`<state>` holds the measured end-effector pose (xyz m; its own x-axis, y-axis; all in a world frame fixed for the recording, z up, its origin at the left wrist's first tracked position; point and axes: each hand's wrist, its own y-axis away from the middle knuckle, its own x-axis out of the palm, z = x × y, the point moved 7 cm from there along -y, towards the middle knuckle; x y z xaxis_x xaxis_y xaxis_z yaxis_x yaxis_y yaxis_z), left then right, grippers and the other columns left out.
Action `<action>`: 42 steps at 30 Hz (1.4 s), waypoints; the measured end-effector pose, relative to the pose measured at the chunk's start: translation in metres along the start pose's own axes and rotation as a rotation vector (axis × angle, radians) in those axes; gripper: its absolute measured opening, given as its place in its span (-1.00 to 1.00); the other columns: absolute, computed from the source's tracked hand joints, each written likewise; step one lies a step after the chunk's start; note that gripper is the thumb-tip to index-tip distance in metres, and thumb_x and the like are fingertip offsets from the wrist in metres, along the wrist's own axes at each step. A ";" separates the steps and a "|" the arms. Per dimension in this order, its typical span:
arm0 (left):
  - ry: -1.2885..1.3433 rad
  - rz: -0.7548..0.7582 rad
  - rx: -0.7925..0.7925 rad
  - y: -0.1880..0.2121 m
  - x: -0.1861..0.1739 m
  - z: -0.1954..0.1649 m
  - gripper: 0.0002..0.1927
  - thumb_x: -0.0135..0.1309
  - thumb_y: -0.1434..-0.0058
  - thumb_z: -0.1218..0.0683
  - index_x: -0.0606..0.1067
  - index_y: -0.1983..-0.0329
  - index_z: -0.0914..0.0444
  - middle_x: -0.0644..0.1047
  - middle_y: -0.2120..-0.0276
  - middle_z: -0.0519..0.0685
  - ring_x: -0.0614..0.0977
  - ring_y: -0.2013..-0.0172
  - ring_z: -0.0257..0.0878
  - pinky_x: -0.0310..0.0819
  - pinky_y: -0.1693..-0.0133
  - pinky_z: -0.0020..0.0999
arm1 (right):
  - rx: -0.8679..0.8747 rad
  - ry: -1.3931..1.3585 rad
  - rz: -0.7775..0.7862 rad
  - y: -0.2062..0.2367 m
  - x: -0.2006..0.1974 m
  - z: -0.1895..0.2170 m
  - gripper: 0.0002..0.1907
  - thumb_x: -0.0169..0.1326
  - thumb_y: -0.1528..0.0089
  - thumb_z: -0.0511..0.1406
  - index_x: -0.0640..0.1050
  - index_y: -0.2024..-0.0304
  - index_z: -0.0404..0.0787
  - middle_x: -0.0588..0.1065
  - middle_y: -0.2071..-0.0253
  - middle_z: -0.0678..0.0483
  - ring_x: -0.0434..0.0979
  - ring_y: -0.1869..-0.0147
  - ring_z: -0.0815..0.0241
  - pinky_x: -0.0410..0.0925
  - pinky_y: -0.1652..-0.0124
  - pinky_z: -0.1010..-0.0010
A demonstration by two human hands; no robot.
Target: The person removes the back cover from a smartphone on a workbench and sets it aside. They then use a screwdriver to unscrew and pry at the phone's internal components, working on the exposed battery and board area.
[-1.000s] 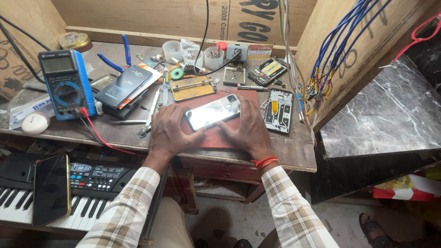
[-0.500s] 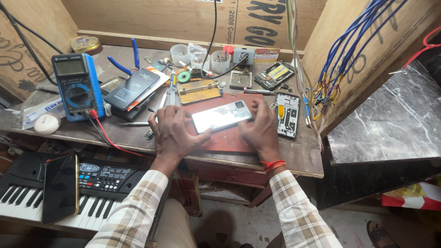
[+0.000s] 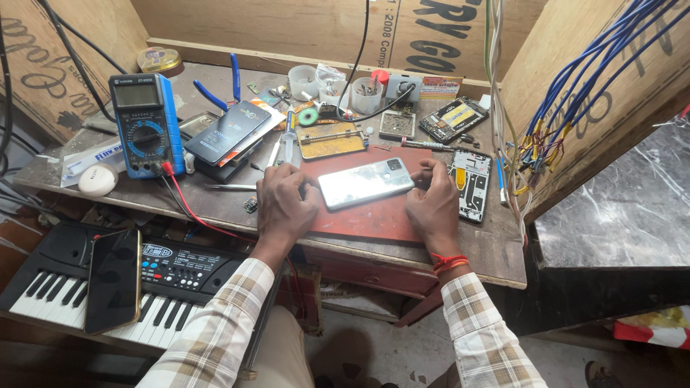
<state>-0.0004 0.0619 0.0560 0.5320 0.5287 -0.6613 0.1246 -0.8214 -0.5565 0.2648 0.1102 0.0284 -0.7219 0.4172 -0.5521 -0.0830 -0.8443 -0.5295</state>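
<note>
A silver phone (image 3: 365, 182) lies back-up on a red mat (image 3: 370, 208) on the wooden bench (image 3: 496, 251). My left hand (image 3: 286, 202) grips its left end and my right hand (image 3: 433, 203) grips its right end, fingertips curled over the edges. Just right of my right hand lies an opened phone frame (image 3: 472, 186) with a bare circuit board.
A blue multimeter (image 3: 146, 134) with a red lead stands at the left, beside a dark phone (image 3: 227, 131) on a stack. Small cups (image 3: 368, 94), tweezers, blue pliers (image 3: 221, 88) and another opened phone (image 3: 453, 118) crowd the back. A keyboard (image 3: 108, 280) with a black phone (image 3: 113, 280) sits below left. Blue wires (image 3: 575, 79) hang at the right.
The view has shifted a little, so the bench sits lower in frame. My hands have slid from on top of the phone out to its two ends.
</note>
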 end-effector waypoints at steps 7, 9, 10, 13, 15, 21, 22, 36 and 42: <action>0.003 0.014 0.000 -0.001 -0.002 -0.002 -0.90 0.12 -0.05 0.16 0.64 0.48 0.19 0.55 0.36 -0.08 0.50 0.17 -0.14 0.31 0.05 -0.20 | 0.038 -0.023 0.006 -0.001 0.000 -0.004 -0.58 0.08 -0.09 -0.48 0.47 -0.03 -0.33 0.63 0.16 -0.05 0.68 0.06 0.06 0.49 -0.02 0.28; 0.006 0.011 0.005 -0.001 -0.002 -0.002 -0.91 0.13 -0.04 0.15 0.64 0.48 0.19 0.55 0.36 -0.08 0.50 0.17 -0.14 0.30 0.05 -0.20 | 0.040 -0.024 0.010 0.000 -0.001 -0.003 -0.58 0.08 -0.10 -0.48 0.48 -0.04 -0.33 0.63 0.16 -0.04 0.68 0.06 0.07 0.49 -0.01 0.29; 0.011 0.009 0.010 -0.001 -0.002 -0.002 -0.91 0.13 -0.04 0.16 0.65 0.47 0.19 0.55 0.35 -0.08 0.50 0.16 -0.14 0.31 0.04 -0.20 | 0.051 -0.033 0.014 0.000 -0.001 -0.003 -0.59 0.08 -0.10 -0.49 0.47 -0.04 -0.33 0.63 0.16 -0.04 0.68 0.06 0.07 0.50 0.00 0.30; 0.019 0.005 0.023 -0.001 -0.001 -0.001 -0.90 0.13 -0.05 0.16 0.65 0.46 0.19 0.56 0.34 -0.09 0.50 0.15 -0.15 0.31 0.03 -0.21 | 0.073 -0.050 0.023 0.000 -0.001 -0.002 -0.60 0.09 -0.11 -0.49 0.48 -0.03 -0.34 0.63 0.15 -0.05 0.68 0.06 0.09 0.51 0.01 0.32; 0.026 0.008 0.029 -0.001 0.000 -0.001 -0.90 0.13 -0.06 0.16 0.65 0.45 0.19 0.56 0.33 -0.09 0.51 0.15 -0.15 0.31 0.03 -0.21 | 0.073 -0.042 0.022 0.000 -0.002 -0.001 -0.60 0.10 -0.11 -0.50 0.48 -0.02 -0.33 0.63 0.15 -0.05 0.68 0.05 0.09 0.51 0.00 0.32; 0.023 0.018 0.041 -0.001 0.001 0.000 -0.89 0.12 -0.07 0.16 0.66 0.43 0.20 0.56 0.33 -0.08 0.51 0.15 -0.16 0.31 0.03 -0.20 | 0.081 -0.047 0.043 0.000 -0.001 0.000 -0.60 0.11 -0.12 -0.50 0.46 -0.04 -0.33 0.61 0.13 -0.07 0.67 0.03 0.07 0.52 0.01 0.33; 0.024 0.017 0.043 0.000 0.001 0.000 -0.89 0.12 -0.07 0.16 0.66 0.43 0.20 0.56 0.33 -0.08 0.51 0.14 -0.15 0.31 0.03 -0.20 | 0.079 -0.032 0.044 0.000 -0.001 0.000 -0.59 0.10 -0.13 -0.50 0.46 -0.05 -0.33 0.61 0.13 -0.07 0.67 0.03 0.07 0.52 0.01 0.32; -0.059 0.086 0.045 -0.002 0.010 0.001 -0.66 0.18 0.00 -0.04 0.64 0.23 0.24 0.54 0.14 0.01 0.47 0.02 -0.09 0.25 -0.05 -0.15 | 0.080 -0.074 0.008 0.000 -0.006 0.002 -0.56 0.04 -0.15 -0.55 0.42 -0.10 -0.32 0.62 0.12 -0.05 0.69 0.04 0.11 0.52 0.06 0.36; -0.111 0.154 0.088 -0.004 0.015 -0.001 -0.41 0.25 0.09 -0.24 0.61 0.11 0.24 0.47 0.11 0.01 0.40 -0.03 -0.08 0.18 -0.07 -0.10 | 0.211 -0.045 -0.009 0.002 -0.010 -0.005 -0.57 0.16 -0.13 -0.49 0.46 -0.06 -0.31 0.67 0.22 0.01 0.68 0.26 0.13 0.46 0.19 0.36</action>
<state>0.0080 0.0735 0.0487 0.4433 0.4224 -0.7906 -0.0272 -0.8752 -0.4829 0.2754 0.1060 0.0295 -0.7498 0.4138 -0.5163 -0.2284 -0.8942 -0.3850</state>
